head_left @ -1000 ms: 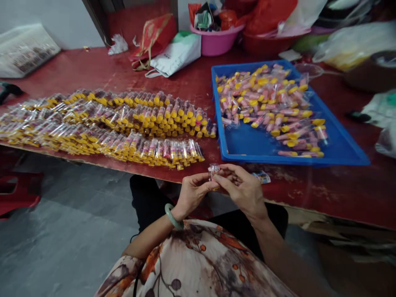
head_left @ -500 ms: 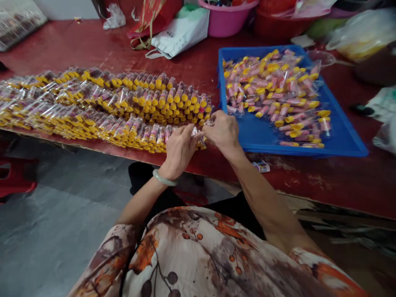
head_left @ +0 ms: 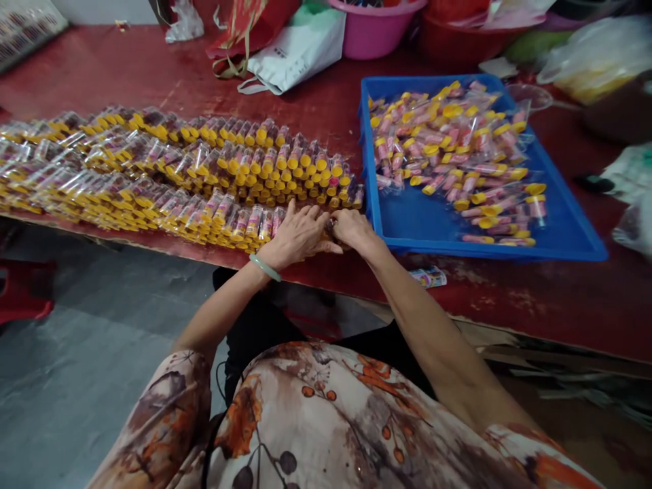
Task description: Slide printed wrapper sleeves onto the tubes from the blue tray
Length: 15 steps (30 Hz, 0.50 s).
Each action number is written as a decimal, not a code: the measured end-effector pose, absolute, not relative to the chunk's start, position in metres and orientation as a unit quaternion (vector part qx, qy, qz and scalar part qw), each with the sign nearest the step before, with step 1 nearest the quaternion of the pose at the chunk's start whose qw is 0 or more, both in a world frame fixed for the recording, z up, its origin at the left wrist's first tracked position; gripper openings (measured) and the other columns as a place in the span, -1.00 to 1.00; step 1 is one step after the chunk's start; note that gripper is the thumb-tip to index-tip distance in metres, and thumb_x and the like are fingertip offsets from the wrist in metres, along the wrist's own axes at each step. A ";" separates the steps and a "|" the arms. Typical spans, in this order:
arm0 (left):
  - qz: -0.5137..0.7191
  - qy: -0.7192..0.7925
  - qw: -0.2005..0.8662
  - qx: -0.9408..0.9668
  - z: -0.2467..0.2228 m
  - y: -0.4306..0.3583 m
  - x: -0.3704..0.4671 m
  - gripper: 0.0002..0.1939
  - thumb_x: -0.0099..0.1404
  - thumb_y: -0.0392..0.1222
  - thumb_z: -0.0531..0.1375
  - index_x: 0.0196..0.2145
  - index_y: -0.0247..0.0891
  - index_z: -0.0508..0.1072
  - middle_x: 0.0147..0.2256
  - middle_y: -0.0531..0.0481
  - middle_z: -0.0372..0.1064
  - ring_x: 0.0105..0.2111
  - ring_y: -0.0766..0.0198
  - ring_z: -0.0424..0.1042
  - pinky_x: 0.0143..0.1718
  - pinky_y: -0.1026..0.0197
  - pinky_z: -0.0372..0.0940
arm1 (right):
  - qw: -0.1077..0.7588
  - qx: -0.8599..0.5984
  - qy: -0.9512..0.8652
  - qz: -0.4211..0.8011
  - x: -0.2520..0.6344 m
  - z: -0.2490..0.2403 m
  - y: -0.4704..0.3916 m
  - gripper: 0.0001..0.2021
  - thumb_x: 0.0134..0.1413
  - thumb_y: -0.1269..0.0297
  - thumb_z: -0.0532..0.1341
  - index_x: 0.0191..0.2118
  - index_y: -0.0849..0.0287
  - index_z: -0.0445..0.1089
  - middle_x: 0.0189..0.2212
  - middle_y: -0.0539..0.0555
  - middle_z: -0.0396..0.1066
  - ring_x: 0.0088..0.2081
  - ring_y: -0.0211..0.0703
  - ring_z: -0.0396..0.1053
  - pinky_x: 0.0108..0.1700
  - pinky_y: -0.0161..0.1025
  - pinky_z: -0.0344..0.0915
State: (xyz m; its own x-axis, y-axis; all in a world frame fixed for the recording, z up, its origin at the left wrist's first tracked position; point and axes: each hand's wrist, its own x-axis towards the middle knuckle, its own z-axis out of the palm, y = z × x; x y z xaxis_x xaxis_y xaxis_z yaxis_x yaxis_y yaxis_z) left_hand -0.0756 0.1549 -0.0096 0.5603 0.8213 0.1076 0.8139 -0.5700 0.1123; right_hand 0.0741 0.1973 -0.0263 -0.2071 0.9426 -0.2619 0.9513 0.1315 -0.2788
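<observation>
Rows of clear-wrapped tubes with yellow caps [head_left: 224, 210] are stacked along the front of the red table, caps facing me. My left hand [head_left: 299, 234] lies over the right end of the front row, fingers stretched out and thumb pointing right. Close beside it, my right hand [head_left: 352, 229] has its fingers closed around a small clear-wrapped tube [head_left: 331, 223], mostly hidden by both hands. To the right is a blue tray [head_left: 418, 224] with a loose heap of pink tubes with yellow caps [head_left: 453, 142].
A small printed wrapper [head_left: 429, 276] lies by the tray's front edge. Behind stand a white bag [head_left: 300, 54], a pink basin [head_left: 377, 30] and a red basin [head_left: 463, 44]. Clear plastic bags [head_left: 606, 58] sit at the right. A red stool [head_left: 25, 292] is on the floor at left.
My right hand has come down and toward me from the row's end. My left hand has flattened over the front row, its fingers spreading. The right end of the row behind now shows.
</observation>
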 end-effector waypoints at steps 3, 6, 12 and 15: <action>0.070 0.441 0.016 0.895 -0.014 0.155 -0.080 -0.24 0.18 0.29 0.16 0.11 -0.38 0.30 -0.01 -0.34 0.35 0.00 -0.11 0.33 0.17 -0.21 -0.07 | 0.014 0.624 0.755 -0.200 0.076 -0.025 0.190 -0.65 0.20 0.32 0.06 0.03 0.17 0.44 -0.05 0.29 0.49 0.02 0.11 0.43 -0.04 -0.17 0.31; 0.064 0.423 0.008 0.904 -0.014 0.154 -0.083 -0.23 0.12 0.26 0.24 0.12 -0.35 0.30 0.00 -0.33 0.35 0.01 -0.09 0.32 0.19 -0.18 -0.07 | 0.020 0.624 0.754 -0.202 0.077 -0.025 0.182 -0.65 0.20 0.35 0.04 0.04 0.19 0.44 -0.05 0.28 0.49 0.01 0.08 0.44 -0.03 -0.19 0.30; 0.042 0.381 -0.004 0.924 -0.007 0.151 -0.088 -0.24 0.11 0.24 0.27 0.12 -0.31 0.30 0.01 -0.28 0.36 0.02 -0.06 0.34 0.21 -0.12 -0.05 | 0.029 0.648 0.732 -0.210 0.075 -0.026 0.170 -0.67 0.28 0.32 0.00 0.01 0.27 0.42 -0.06 0.36 0.46 0.01 0.11 0.43 -0.01 -0.13 0.31; 0.044 0.374 -0.008 0.926 -0.005 0.153 -0.090 -0.25 0.10 0.23 0.27 0.10 -0.32 0.32 0.01 -0.29 0.37 0.02 -0.08 0.35 0.21 -0.16 -0.03 | 0.028 0.655 0.721 -0.223 0.074 -0.021 0.163 -0.68 0.30 0.21 0.08 0.05 0.26 0.35 -0.02 0.26 0.41 0.00 0.01 0.41 0.01 -0.05 0.35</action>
